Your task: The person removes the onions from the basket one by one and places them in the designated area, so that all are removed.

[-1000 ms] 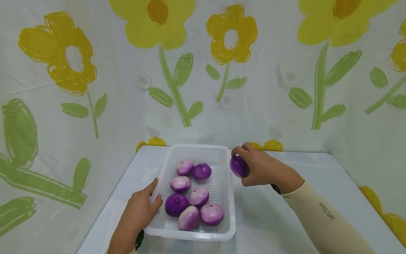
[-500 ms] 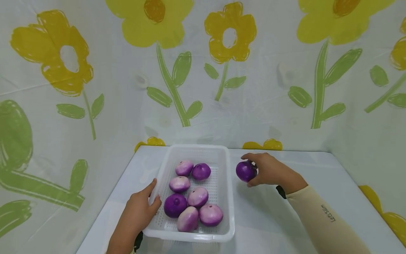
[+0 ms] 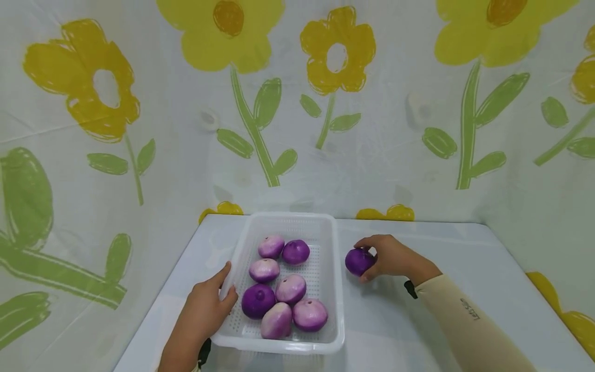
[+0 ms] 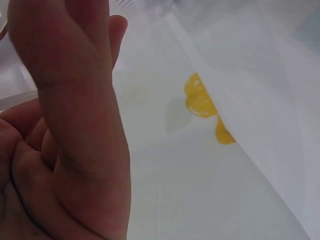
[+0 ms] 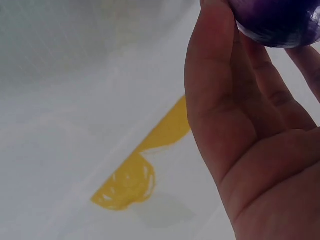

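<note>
On the right, my right hand [image 3: 390, 258] pinches a dark purple onion [image 3: 359, 262] between thumb and fingers, just beside the basket's right wall. The onion is low, at or near the tabletop; contact with it is not clear. In the right wrist view the onion [image 5: 280, 20] sits at the fingertips, partly cut off. My left hand [image 3: 204, 307] holds the left rim of a white plastic basket [image 3: 338, 289], thumb over the rim and fingers outside. Several onions lie loose in the basket, some dark purple [image 3: 258, 301], others pale pink and purple [image 3: 310, 314].
The basket stands on a white table [image 3: 418, 325], left of its middle. A pale cloth [image 3: 372, 170] printed with yellow flowers and green leaves hangs behind the table and along both sides.
My right hand has lowered the onion from beside the basket's rim towards the tabletop and turned it slightly. My left hand and the onions in the basket stay in place.
</note>
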### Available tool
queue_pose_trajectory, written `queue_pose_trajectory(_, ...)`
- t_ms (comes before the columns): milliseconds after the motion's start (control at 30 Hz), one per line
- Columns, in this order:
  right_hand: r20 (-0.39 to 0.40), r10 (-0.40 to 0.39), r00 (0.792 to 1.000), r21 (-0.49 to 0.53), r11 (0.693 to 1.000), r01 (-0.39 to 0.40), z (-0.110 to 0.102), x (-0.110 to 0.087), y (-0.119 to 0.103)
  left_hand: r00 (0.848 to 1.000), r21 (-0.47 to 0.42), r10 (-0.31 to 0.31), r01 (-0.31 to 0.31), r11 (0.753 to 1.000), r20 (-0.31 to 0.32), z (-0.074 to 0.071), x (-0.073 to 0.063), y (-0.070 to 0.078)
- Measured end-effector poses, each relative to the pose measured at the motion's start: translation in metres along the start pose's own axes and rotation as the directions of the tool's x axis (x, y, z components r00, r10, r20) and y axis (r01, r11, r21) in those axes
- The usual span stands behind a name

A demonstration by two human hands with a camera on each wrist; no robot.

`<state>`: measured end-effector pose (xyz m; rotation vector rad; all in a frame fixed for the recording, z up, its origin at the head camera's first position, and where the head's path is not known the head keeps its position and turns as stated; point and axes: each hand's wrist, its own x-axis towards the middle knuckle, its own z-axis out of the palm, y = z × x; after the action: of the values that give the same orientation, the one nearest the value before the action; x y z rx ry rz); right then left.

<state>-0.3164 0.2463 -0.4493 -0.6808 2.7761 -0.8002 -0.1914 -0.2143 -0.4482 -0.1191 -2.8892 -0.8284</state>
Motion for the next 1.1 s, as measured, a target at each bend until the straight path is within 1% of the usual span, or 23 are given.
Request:
queue_pose_trajectory(167, 0.022, 0.029, 0.999, 0.06, 0.998, -0.03, 0.005, 0.002, 0.003, 1.0, 0.002, 0.002, -0.002, 1.0, 0.003, 0.0, 0.0, 0.001)
queue_pose_trajectory(300, 0.034, 0.048, 0.998, 0.066, 0.997, -0.05, 0.007, 0.004, 0.006, 1.0, 0.0, 0.002, -0.002, 1.0, 0.004, 0.0, 0.001, 0.001)
queue_pose_trajectory(567, 0.057, 0.055, 0.997, 0.092, 0.994, -0.06, 0.011, 0.009, 0.011, 1.0, 0.009, -0.001, 0.001, 1.0, -0.011, 0.001, 0.0, -0.001)
queue_pose_trajectory(867, 0.033, 0.081, 0.996, 0.105, 0.991, -0.084, 0.016, 0.009, 0.016, 1.0, 0.001, -0.009, 0.009, 1.0, 0.0, 0.003, 0.001, -0.002)
queue_pose_trajectory(1033, 0.014, 0.054, 0.998, 0.094, 0.994, -0.055, 0.018, 0.007, 0.017, 1.0, -0.009, -0.002, 0.002, 1.0, -0.002, 0.001, 0.0, -0.001)
queue_pose_trajectory(1100, 0.007, 0.055, 0.998, 0.096, 0.994, -0.055, 0.019, 0.005, 0.017, 1.0, -0.02, 0.006, -0.006, 1.0, -0.004, 0.0, 0.0, 0.0)
